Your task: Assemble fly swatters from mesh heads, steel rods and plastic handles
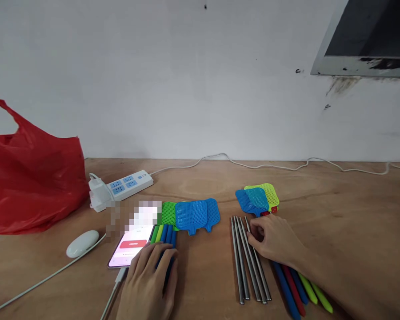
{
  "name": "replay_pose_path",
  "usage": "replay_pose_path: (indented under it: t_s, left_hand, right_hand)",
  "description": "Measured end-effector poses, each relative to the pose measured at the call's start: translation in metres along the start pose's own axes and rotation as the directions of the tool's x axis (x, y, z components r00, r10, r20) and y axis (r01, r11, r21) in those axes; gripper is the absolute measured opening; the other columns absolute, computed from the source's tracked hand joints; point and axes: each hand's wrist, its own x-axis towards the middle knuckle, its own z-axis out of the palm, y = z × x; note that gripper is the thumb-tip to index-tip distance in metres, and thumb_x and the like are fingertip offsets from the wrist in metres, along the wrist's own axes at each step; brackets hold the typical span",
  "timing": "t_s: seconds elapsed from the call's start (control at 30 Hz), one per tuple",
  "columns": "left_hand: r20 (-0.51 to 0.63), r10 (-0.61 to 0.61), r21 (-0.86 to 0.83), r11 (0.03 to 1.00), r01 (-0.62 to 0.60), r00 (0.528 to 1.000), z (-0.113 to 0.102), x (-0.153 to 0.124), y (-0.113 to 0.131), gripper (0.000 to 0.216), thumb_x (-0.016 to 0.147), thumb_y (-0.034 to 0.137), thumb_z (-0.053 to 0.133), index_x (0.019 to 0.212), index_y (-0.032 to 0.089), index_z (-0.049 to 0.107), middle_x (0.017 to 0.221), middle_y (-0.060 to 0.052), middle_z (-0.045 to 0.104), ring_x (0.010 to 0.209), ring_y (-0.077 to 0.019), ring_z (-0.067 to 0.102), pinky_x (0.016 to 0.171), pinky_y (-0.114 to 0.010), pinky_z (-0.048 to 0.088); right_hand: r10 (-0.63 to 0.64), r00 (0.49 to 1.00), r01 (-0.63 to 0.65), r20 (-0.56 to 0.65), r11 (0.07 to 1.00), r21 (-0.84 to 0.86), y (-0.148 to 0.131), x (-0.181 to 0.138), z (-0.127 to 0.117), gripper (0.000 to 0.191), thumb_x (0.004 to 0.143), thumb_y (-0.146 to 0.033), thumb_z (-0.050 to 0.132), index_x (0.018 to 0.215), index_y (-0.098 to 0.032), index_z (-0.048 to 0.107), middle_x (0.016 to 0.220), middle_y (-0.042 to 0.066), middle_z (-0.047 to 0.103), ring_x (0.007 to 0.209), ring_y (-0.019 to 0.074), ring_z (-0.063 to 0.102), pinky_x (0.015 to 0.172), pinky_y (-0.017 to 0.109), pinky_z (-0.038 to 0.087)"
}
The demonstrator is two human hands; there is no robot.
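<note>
Left hand (150, 278) loosely arched over coloured handles (164, 234), hold unclear, long axes toward the wall (186, 89)

Red plastic bag (36, 182) is slumping at far left, white power strip (138, 180) is lying near the wall (186, 84), thin cord (266, 167) is trailing rightward from it, white oval object (82, 243) is resting nearer, lit phone (133, 251) is showing a red button, dark panel (376, 33) is filling upper-right corner.
</note>
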Motion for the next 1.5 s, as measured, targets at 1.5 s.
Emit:
replay_pose_path:
  t_s: [1.5]
  left_hand:
    - [0.144,0.109,-0.219,0.973,-0.075,0.984,0.004,-0.001,0.022,0.030,0.097,0.021,0.044,0.121,0.026,0.060,0.098,-0.002,0.074,0.086,-0.0227,0.073,0.076,-0.032,0.061]
  right_hand:
    - [0.222,0.962,-0.083,-0.157,0.791,0.606,0.016,0.016,-0.004,0.024,0.068,-0.034,0.063,0.049,-0.021,0.054,0.043,-0.004,0.049,0.043,0.0127,0.044,0.046,0.026,0.028]
